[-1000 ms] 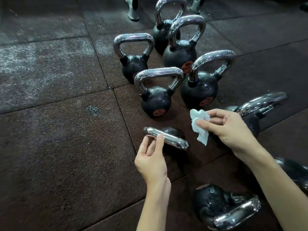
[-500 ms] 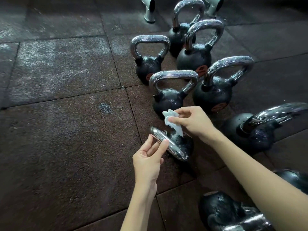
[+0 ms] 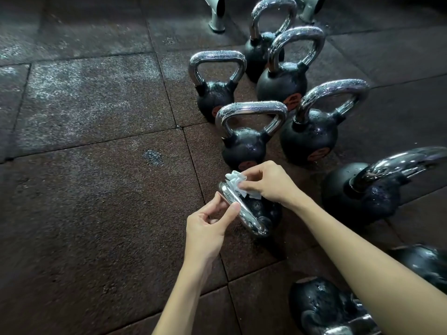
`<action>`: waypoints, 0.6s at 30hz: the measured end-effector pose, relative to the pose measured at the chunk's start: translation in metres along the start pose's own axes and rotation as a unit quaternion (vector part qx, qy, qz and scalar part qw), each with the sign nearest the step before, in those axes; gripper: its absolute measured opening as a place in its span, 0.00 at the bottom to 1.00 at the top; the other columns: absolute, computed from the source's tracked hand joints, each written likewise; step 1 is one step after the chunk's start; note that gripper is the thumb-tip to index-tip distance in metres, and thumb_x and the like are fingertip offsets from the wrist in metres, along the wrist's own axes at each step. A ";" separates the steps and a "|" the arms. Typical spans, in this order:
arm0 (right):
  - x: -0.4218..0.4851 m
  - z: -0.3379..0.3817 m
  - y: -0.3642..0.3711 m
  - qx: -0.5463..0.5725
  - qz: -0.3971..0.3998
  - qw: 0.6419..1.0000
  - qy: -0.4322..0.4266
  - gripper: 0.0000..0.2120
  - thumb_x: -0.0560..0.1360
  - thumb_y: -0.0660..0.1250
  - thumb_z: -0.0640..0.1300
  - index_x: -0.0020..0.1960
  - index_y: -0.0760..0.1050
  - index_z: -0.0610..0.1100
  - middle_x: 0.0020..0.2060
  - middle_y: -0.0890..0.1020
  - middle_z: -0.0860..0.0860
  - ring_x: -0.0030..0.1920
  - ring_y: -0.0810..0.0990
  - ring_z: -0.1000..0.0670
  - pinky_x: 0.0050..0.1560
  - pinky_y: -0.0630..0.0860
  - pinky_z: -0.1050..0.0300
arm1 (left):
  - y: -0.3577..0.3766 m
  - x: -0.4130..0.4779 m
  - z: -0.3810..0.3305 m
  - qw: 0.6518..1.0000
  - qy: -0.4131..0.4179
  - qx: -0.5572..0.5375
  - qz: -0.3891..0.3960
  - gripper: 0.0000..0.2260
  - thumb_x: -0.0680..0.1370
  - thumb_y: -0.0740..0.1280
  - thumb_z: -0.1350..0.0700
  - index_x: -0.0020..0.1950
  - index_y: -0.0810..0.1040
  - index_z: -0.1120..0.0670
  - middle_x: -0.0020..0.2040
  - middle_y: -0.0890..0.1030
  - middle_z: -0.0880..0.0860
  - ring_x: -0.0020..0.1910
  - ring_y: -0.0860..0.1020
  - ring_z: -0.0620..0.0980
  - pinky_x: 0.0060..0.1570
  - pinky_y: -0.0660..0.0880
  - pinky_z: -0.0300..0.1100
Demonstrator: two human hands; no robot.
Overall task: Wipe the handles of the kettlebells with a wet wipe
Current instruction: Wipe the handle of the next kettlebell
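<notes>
Head view, subject: You lean over a small kettlebell (image 3: pixel 264 210) on the rubber floor (image 3: pixel 96 201). Its chrome handle (image 3: pixel 244 213) appears tilted up towards you, just in front of the main cluster.
Left hand: Your left hand (image 3: pixel 208 226) pinches the near side of the handle between thumb and fingertips and steadies it.
Right hand: Your right hand (image 3: pixel 268 182) is closed around a bunched wet wipe (image 3: pixel 234 181), which lies against the far end of the handle.
Surroundings: Five upright kettlebells (image 3: pixel 244 146) stand just beyond, their handles beaded with droplets. Three more sit to your right, partly hidden by your forearm or cut off by the edge. Two pale frame feet (image 3: pixel 217 15) show at the top.
Step in hand: This is judged to be the opening stroke on this handle.
Technique: Wrap the wipe round the bar rather than dabbing one face. Draw it along the full length and round both corners. Keep the pinch firm so the bell cannot roll, then shift your fingers to reach the patch they cover.
Risk: The chrome looks slick, so a light pinch may slip.
Change, half a second earlier: The wipe was just above the far end, clear of the chrome. Now it rests on it.
Change, one second earlier: Your right hand was well off to the right, and your left fingers lay straighter on the bar. Now they curl into a pinch.
</notes>
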State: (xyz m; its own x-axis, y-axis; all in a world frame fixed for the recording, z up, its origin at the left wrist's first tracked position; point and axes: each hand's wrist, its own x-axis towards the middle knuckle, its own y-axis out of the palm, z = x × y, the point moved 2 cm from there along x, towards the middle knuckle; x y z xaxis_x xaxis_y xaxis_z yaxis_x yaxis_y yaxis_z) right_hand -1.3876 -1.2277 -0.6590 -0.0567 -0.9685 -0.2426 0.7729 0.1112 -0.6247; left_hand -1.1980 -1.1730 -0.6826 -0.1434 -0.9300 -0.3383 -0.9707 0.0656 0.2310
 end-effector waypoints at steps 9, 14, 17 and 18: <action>-0.002 -0.003 -0.002 0.006 -0.015 1.000 -0.017 0.08 0.73 0.77 0.45 0.51 0.88 0.55 0.38 0.87 0.59 0.38 0.80 0.65 0.45 0.73 0.65 | -0.002 0.005 0.009 1.000 -0.006 0.006 0.017 0.36 0.67 0.80 0.46 0.73 0.77 0.56 0.55 0.87 0.44 0.44 0.71 0.48 0.66 0.78 0.47; -0.013 0.009 -0.005 0.029 0.041 0.997 -0.056 0.10 0.74 0.76 0.44 0.54 0.88 0.53 0.41 0.88 0.56 0.40 0.82 0.63 0.46 0.77 0.63 | -0.009 0.008 0.015 1.000 0.011 0.020 0.016 0.35 0.67 0.79 0.44 0.72 0.78 0.54 0.54 0.87 0.44 0.40 0.65 0.51 0.54 0.77 0.34; -0.024 0.011 -0.008 0.043 0.066 0.994 -0.075 0.11 0.74 0.77 0.42 0.55 0.88 0.52 0.42 0.88 0.56 0.41 0.82 0.63 0.46 0.75 0.67 | -0.013 0.008 0.019 0.999 0.009 0.015 0.027 0.34 0.69 0.78 0.46 0.73 0.77 0.54 0.55 0.87 0.44 0.43 0.67 0.52 0.54 0.77 0.36; -0.023 0.011 -0.008 0.054 0.060 0.994 -0.076 0.11 0.74 0.76 0.41 0.55 0.87 0.51 0.43 0.88 0.56 0.42 0.83 0.63 0.46 0.74 0.68 | -0.012 0.007 0.019 0.999 0.009 0.015 0.030 0.34 0.69 0.78 0.46 0.73 0.77 0.55 0.55 0.87 0.44 0.42 0.67 0.52 0.53 0.77 0.36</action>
State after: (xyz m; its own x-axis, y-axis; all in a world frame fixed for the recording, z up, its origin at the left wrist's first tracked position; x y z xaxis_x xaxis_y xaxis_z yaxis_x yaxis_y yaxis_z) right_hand -1.3852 -1.2090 -0.6401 0.1297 -0.9729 -0.1914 0.8318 0.2119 -0.5131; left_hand -1.1914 -1.1739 -0.7049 -0.1980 -0.9306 -0.3078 -0.9658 0.1315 0.2235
